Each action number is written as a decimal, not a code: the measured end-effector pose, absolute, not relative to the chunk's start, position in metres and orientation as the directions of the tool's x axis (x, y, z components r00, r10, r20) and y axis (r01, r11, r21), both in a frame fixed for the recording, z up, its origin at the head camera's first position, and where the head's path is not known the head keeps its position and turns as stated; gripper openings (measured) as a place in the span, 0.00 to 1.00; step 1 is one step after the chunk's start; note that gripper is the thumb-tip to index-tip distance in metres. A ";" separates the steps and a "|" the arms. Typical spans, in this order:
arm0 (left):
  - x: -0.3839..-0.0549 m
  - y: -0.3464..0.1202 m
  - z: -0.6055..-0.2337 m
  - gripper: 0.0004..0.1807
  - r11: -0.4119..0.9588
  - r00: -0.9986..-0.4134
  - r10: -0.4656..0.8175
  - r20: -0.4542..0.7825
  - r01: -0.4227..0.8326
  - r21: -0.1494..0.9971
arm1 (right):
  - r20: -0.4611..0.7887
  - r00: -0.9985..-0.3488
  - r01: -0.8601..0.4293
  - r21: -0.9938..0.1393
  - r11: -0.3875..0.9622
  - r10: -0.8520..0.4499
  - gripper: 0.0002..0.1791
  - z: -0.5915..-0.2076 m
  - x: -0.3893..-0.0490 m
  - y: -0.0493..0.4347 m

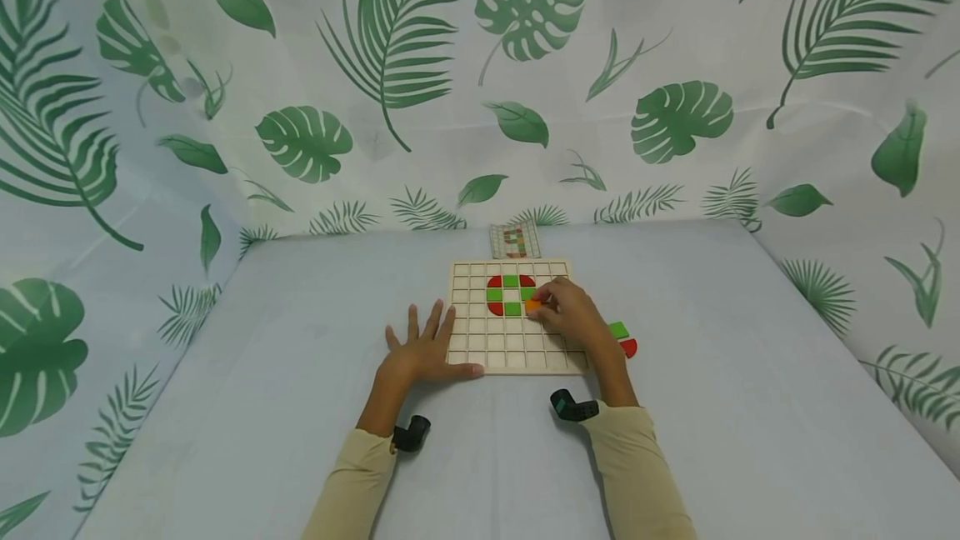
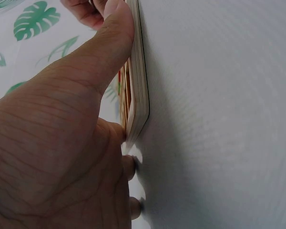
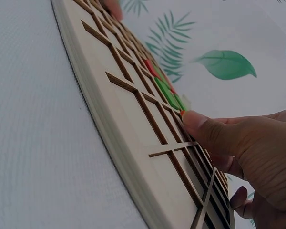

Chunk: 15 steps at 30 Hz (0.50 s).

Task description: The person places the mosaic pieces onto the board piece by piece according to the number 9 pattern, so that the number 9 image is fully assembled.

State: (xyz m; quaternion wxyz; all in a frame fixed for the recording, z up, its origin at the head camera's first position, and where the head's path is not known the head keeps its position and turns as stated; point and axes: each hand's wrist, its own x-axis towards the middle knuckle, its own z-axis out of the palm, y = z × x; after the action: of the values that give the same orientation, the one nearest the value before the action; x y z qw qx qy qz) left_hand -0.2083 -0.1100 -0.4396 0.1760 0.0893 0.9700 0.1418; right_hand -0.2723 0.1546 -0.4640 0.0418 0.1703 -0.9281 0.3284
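A square wooden grid board [image 1: 495,348] lies on the table. Red quarter-round pieces [image 1: 494,282] and green square pieces [image 1: 512,309] form a ring in its upper middle cells. At the ring's lower right corner, my right hand [image 1: 573,315] pinches an orange piece [image 1: 533,306] between thumb and fingertips, close over the cell. In the right wrist view, the thumb hides most of that piece. My left hand [image 1: 420,354] has its fingers spread at the board's left edge, with the thumb [image 2: 119,33] along the front edge.
Behind the board stands a small pattern card [image 1: 515,240] printed with coloured shapes. A loose green piece [image 1: 618,330] and a red piece [image 1: 629,347] lie right of the board, beside the right wrist. A leaf-patterned cloth [image 1: 420,148] closes off the back and sides.
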 end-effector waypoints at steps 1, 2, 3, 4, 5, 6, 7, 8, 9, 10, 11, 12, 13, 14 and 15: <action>-0.208 -0.110 -0.440 0.60 0.943 -0.922 0.223 -0.316 0.123 0.308 | 0.184 -0.940 -0.339 -0.591 0.732 -0.286 0.15 -0.464 -0.272 0.154; -0.208 -0.110 -0.440 0.60 0.943 -0.922 0.223 -0.316 0.122 0.309 | 0.176 -0.943 -0.331 -0.590 0.736 -0.282 0.15 -0.463 -0.272 0.153; -0.209 -0.110 -0.440 0.60 0.943 -0.922 0.223 -0.317 0.122 0.308 | 0.171 -0.944 -0.329 -0.585 0.741 -0.283 0.15 -0.463 -0.272 0.153; -0.209 -0.111 -0.441 0.60 0.943 -0.922 0.223 -0.317 0.123 0.308 | 0.165 -0.945 -0.324 -0.583 0.745 -0.282 0.16 -0.464 -0.272 0.152; -0.209 -0.111 -0.441 0.60 0.943 -0.922 0.223 -0.317 0.123 0.308 | 0.159 -0.947 -0.317 -0.582 0.749 -0.278 0.16 -0.464 -0.273 0.152; -0.209 -0.111 -0.441 0.60 0.944 -0.921 0.224 -0.318 0.123 0.307 | 0.155 -0.948 -0.314 -0.580 0.752 -0.277 0.16 -0.464 -0.273 0.152; -0.209 -0.111 -0.441 0.60 0.944 -0.921 0.224 -0.319 0.124 0.305 | 0.152 -0.949 -0.312 -0.579 0.753 -0.276 0.16 -0.464 -0.273 0.152; -0.209 -0.111 -0.442 0.60 0.944 -0.921 0.225 -0.318 0.125 0.305 | 0.149 -0.950 -0.309 -0.579 0.755 -0.275 0.16 -0.464 -0.273 0.152; -0.209 -0.111 -0.442 0.60 0.945 -0.921 0.225 -0.317 0.127 0.302 | 0.146 -0.951 -0.307 -0.578 0.756 -0.273 0.16 -0.465 -0.273 0.151; -0.209 -0.111 -0.442 0.60 0.945 -0.921 0.225 -0.316 0.127 0.302 | 0.144 -0.952 -0.303 -0.578 0.758 -0.271 0.16 -0.465 -0.273 0.151; -0.209 -0.110 -0.442 0.60 0.945 -0.921 0.226 -0.318 0.128 0.302 | 0.143 -0.952 -0.304 -0.578 0.758 -0.272 0.16 -0.465 -0.273 0.151; -0.209 -0.110 -0.442 0.60 0.945 -0.921 0.226 -0.318 0.128 0.300 | 0.140 -0.952 -0.301 -0.577 0.760 -0.270 0.16 -0.465 -0.273 0.151; -0.210 -0.110 -0.441 0.61 0.945 -0.921 0.226 -0.317 0.128 0.300 | 0.140 -0.953 -0.300 -0.576 0.761 -0.270 0.15 -0.465 -0.273 0.151; -0.209 -0.110 -0.441 0.61 0.945 -0.922 0.226 -0.315 0.129 0.301 | 0.138 -0.953 -0.298 -0.575 0.762 -0.268 0.15 -0.465 -0.273 0.151; -0.209 -0.110 -0.442 0.60 0.946 -0.922 0.226 -0.315 0.129 0.299 | 0.137 -0.954 -0.296 -0.576 0.762 -0.267 0.15 -0.465 -0.273 0.151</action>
State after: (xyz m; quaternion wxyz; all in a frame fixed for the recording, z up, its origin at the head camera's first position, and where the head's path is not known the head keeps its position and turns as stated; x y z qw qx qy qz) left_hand -0.2094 -0.1104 -0.4416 0.1753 0.0914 0.9706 0.1374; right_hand -0.2733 0.1509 -0.4646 0.0234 0.1501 -0.9383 0.3108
